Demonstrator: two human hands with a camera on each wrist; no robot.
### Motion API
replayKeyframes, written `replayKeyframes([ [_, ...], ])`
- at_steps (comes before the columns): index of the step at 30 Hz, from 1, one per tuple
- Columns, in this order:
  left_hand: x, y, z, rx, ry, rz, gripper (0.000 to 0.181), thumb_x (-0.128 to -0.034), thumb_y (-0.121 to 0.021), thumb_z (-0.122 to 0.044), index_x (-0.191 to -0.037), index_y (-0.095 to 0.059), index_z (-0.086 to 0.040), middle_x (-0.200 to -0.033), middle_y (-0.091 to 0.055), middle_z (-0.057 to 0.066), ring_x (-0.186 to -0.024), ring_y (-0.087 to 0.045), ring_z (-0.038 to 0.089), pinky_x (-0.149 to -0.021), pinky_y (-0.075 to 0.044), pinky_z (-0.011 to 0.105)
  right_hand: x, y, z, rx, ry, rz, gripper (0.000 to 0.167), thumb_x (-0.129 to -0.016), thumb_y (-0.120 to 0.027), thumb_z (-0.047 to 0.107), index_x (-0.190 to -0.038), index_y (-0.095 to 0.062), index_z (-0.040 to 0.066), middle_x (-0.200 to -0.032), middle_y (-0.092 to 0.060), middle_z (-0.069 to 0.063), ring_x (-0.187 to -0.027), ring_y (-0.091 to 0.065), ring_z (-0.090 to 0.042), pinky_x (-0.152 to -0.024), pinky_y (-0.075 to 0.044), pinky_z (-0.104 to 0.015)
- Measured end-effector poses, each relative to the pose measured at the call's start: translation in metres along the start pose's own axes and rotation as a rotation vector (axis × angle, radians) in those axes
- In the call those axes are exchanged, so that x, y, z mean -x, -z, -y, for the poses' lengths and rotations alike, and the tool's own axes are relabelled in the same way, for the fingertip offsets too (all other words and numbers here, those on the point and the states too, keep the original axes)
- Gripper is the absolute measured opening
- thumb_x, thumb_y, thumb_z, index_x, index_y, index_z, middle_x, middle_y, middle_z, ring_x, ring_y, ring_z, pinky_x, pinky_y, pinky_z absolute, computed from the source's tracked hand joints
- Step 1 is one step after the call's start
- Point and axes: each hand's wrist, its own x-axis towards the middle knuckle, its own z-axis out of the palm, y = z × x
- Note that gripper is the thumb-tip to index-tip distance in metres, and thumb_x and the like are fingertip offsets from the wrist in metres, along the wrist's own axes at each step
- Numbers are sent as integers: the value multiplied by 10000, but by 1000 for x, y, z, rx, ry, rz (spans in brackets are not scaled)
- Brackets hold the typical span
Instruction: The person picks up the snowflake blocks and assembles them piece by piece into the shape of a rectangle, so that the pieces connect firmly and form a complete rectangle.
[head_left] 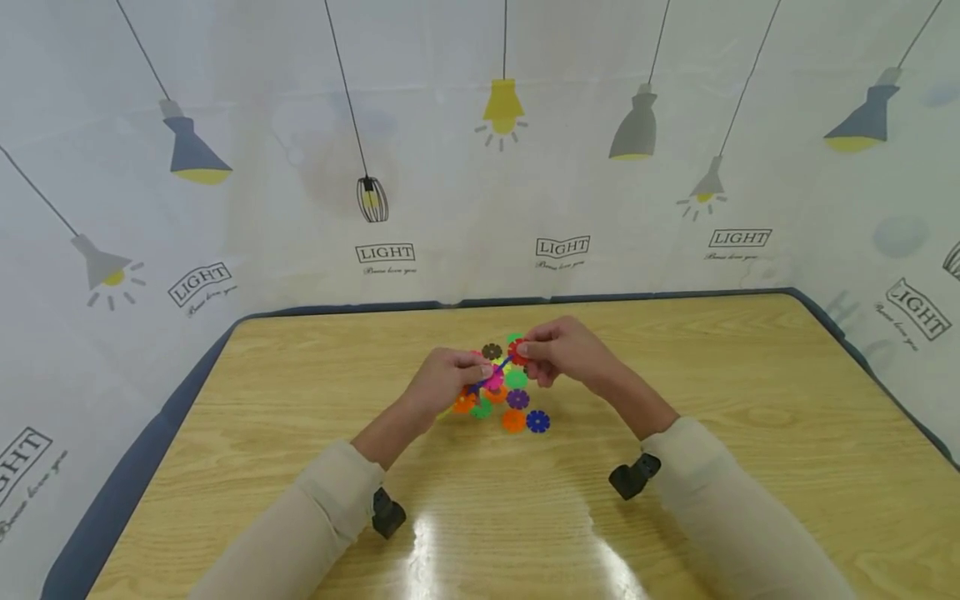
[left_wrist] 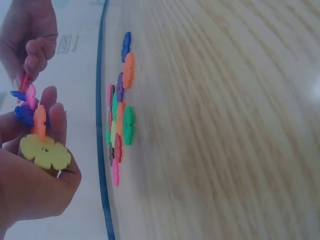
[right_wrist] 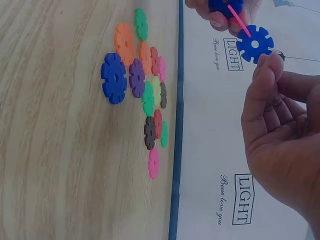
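Over the table, my left hand (head_left: 438, 385) grips a chain of slotted plastic discs joined edge to edge. In the left wrist view the chain has a yellow disc (left_wrist: 57, 156) by the palm, an orange disc (left_wrist: 40, 120), then blue ones and a pink disc (left_wrist: 31, 94). My right hand (head_left: 573, 350) pinches a red disc (head_left: 515, 350) at the chain's far end, close to a blue disc (right_wrist: 245, 49). Whether the red disc is slotted into that blue one, I cannot tell. Fingers of both hands cover parts of the chain.
Beneath the hands, several loose discs lie flat on the wooden table (head_left: 300, 467), among them a dark blue disc (head_left: 537, 427), an orange disc (head_left: 513, 422) and a purple disc (head_left: 517, 404). A white curtain (head_left: 450, 167) printed with lamps stands behind the table's far edge.
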Motion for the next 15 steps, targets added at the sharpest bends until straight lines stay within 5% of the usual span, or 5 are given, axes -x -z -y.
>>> replayKeyframes([
  [6,-1,-2,3,52,0,-23,212,-974,-595,-187,-1011,-748,-44,-803,-666,55,-694,-579,171,-668,-488,265,-2,-4,-2,10,17,-16,244,-986,-569,161,-854,-655,-25,-624,-602,-50,-529,-589,-150,-560,-549,-292],
  [15,1,-1,2,117,-38,-20,213,-975,-594,-175,-975,-741,-20,-834,-688,49,-669,-603,160,-678,-523,273,-4,-5,-4,-2,0,-30,247,-983,-579,207,-872,-672,7,-652,-607,-64,-537,-580,-165,-591,-551,-310],
])
